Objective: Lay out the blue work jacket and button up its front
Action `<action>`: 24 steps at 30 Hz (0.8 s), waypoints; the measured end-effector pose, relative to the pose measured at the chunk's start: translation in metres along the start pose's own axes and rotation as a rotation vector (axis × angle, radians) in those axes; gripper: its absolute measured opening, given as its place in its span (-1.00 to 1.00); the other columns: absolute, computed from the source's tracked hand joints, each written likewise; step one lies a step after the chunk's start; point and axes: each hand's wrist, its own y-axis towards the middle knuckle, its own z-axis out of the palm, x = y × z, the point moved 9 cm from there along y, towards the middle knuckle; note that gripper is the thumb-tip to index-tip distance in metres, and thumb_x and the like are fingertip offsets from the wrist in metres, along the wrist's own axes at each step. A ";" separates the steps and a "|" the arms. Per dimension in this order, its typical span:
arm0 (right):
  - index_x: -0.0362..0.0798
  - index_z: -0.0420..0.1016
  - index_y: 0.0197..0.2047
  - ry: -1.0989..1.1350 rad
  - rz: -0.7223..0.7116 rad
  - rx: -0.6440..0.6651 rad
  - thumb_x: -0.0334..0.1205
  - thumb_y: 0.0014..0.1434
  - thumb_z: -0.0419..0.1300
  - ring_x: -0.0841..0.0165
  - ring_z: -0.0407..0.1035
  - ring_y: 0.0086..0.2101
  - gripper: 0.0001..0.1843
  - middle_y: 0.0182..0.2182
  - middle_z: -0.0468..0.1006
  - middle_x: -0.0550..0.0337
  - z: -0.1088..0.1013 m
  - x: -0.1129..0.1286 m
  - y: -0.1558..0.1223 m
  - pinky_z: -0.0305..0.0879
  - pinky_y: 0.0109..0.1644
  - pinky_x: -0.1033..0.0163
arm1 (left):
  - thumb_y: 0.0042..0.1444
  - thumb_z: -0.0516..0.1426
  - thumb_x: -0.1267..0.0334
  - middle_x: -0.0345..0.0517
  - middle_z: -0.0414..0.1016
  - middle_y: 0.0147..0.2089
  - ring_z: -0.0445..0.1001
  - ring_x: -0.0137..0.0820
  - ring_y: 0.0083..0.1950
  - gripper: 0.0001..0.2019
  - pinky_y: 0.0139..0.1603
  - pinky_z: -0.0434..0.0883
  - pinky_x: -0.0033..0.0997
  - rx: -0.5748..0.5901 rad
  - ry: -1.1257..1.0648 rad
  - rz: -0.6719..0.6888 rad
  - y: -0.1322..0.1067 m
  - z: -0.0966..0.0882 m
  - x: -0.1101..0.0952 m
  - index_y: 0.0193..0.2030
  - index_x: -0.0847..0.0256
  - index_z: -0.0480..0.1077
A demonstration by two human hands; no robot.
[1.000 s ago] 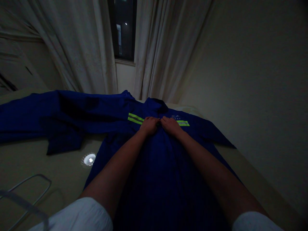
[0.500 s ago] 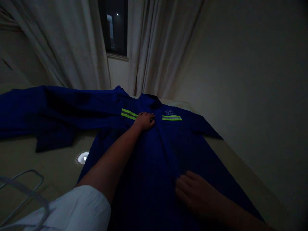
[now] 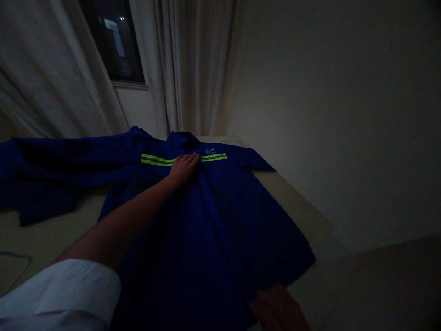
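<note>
A dark blue work jacket (image 3: 213,239) lies spread front up, its collar at the far end and yellow-green reflective strips (image 3: 155,160) across the chest. My left hand (image 3: 184,169) rests flat on the chest just below the collar, fingers stretched over the front placket and the strip. Low in the picture, my right hand (image 3: 277,309) is at the lower front edge of the jacket, fingers bent in on the cloth. It is dark and somewhat blurred, and its fingertips are partly hidden.
The jacket lies on a pale bed-like surface (image 3: 292,197) whose right edge drops to the floor (image 3: 361,285). A plain wall (image 3: 327,115) rises at right. Curtains (image 3: 193,69) flank a dark window (image 3: 113,41) behind. A thin cord (image 3: 25,264) lies at left.
My view has swung right and the scene has shifted left. My right hand has moved down along the jacket's front toward the hem. My left hand stays on the chest, its fingers now flatter.
</note>
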 end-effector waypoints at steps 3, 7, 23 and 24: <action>-0.03 0.53 -0.09 0.114 0.149 -0.116 -0.36 0.52 -0.01 0.34 0.51 -0.34 -0.72 -0.29 0.64 0.10 0.000 -0.005 0.005 0.44 -0.28 0.25 | 0.36 -0.04 0.43 0.19 0.51 0.31 0.50 -0.09 0.22 -0.51 0.17 0.41 -0.08 -0.032 -0.025 0.149 -0.054 -0.040 -0.070 0.39 0.25 0.34; -0.04 0.50 -0.07 0.264 0.255 -0.102 -0.36 0.53 -0.01 0.34 0.50 -0.24 -0.75 -0.21 0.59 0.06 0.005 -0.008 0.010 0.49 -0.16 0.26 | 0.49 -0.03 0.16 0.01 0.61 0.16 0.57 -0.23 0.08 -0.65 0.16 0.41 -0.17 0.151 -0.288 0.549 -0.172 -0.068 -0.177 0.25 0.11 0.45; -0.08 0.50 -0.11 0.240 0.149 -0.137 -0.49 0.43 0.04 0.33 0.45 -0.29 -0.77 -0.28 0.54 0.11 0.005 0.011 -0.006 0.41 -0.20 0.22 | 0.47 0.02 -0.09 0.08 -0.17 0.68 -0.09 -0.07 0.66 -0.21 0.62 -0.07 0.13 0.234 -0.351 0.507 -0.226 -0.030 -0.179 0.66 0.11 -0.22; -0.08 0.49 -0.11 0.248 0.192 -0.139 -0.49 0.43 0.04 0.32 0.45 -0.28 -0.77 -0.28 0.54 0.10 0.007 0.009 -0.007 0.42 -0.20 0.22 | 0.48 0.04 0.00 0.05 -0.10 0.67 -0.06 -0.08 0.66 -0.27 0.62 -0.06 0.12 0.190 -0.362 0.512 -0.228 -0.036 -0.180 0.65 0.10 -0.14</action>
